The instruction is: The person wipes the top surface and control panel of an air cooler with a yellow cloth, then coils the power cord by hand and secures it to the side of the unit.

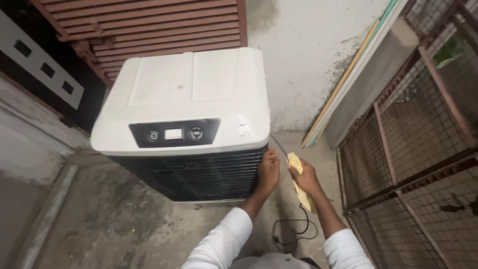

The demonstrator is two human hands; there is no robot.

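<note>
1. A person in white long sleeves stands over a large white plastic air cooler (189,94) with a dark slatted front grille (194,174), set on a stained concrete floor (109,219) beside a whitewashed wall (308,55).

2. The left hand (269,172) is curled closed against the right edge of the grille, just under the cooler's white top; what the fingers pinch there cannot be made out.

3. The right hand (304,179) is closed around a crumpled yellow cloth (297,164), held just beside the cooler's front right corner, with the cloth's tail hanging below the wrist.

4. A thin grey cord (280,145) slants from the cooler's corner towards the two hands, and a black cable (294,234) loops on the floor between the forearms.

5. A black control panel (174,132) with two round knobs and a small pale display sits on the cooler's top front.

6. A rusty metal mesh gate (418,164) stands at the right, long boards (348,74) lean against the wall, and a reddish-brown slatted shutter (149,25) rises behind the cooler.
</note>
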